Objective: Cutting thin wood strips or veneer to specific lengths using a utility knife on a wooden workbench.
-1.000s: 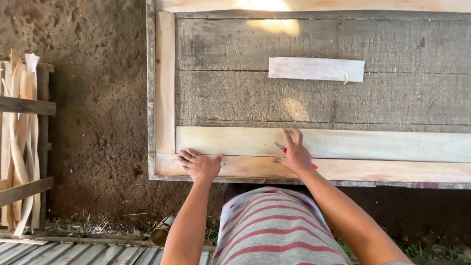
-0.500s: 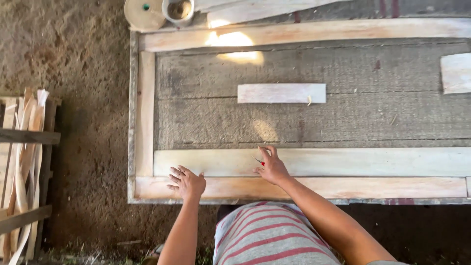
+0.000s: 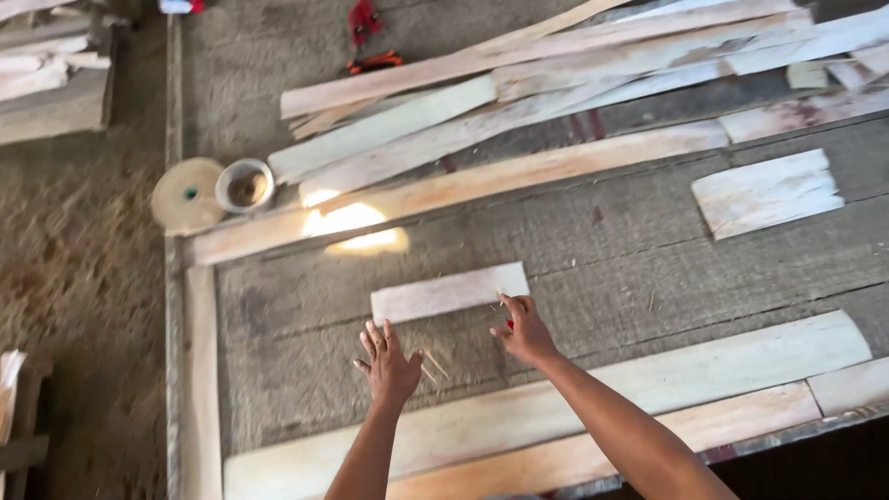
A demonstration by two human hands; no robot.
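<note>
A short pale wooden board (image 3: 449, 292) lies on the grey wooden table (image 3: 648, 268). My right hand (image 3: 525, 331) reaches to the board's right end, fingertips at its corner, with a small red-tipped item (image 3: 508, 323) tucked in the fingers. My left hand (image 3: 388, 364) hovers just below the board, open with fingers spread, not touching it. Two long pale planks (image 3: 648, 389) lie along the near edge under my forearms.
A round flat disc (image 3: 188, 194) and a small tin bowl (image 3: 245, 185) sit at the table's far left corner. Several long planks (image 3: 556, 74) are piled at the back, with another short board (image 3: 767, 193) at right. Red tools (image 3: 370, 23) lie beyond. Dirt floor lies at left.
Both hands have lifted off the near-edge planks and moved forward to the short board. The view has swung up, showing the far plank pile.
</note>
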